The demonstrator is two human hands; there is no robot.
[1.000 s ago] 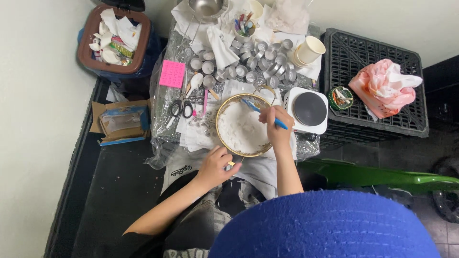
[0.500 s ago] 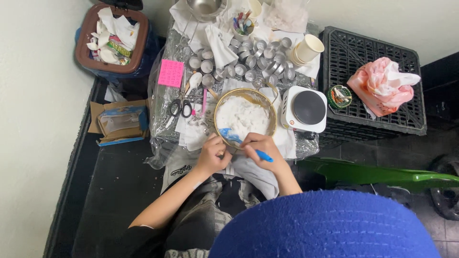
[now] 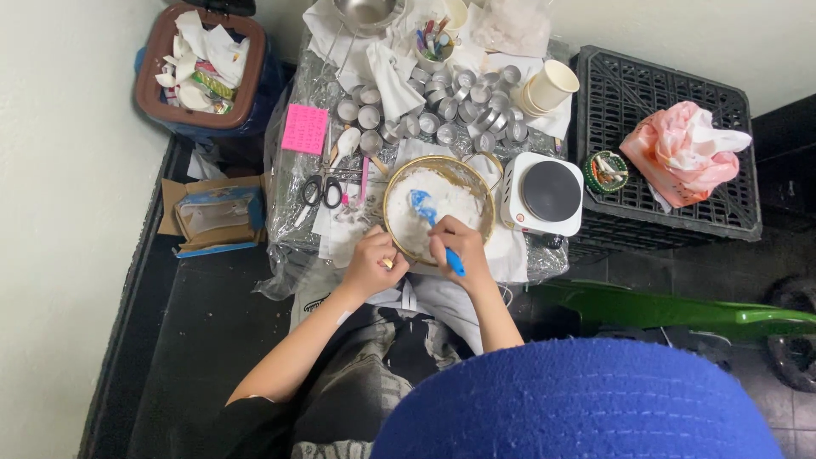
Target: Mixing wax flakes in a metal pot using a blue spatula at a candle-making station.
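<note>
- Over the near rim of the pan (image 3: 393,197), your right hand (image 3: 459,246) has drawn back from the far side and is clenched around the blue spatula (image 3: 432,223), its blade now buried mid-pan in the white flakes (image 3: 450,194).
- Your left hand (image 3: 371,263) stays pinched on the rim, bracing it, so the stirring carries on.
- Beside the pan sits the white hot plate (image 3: 544,194).
</note>
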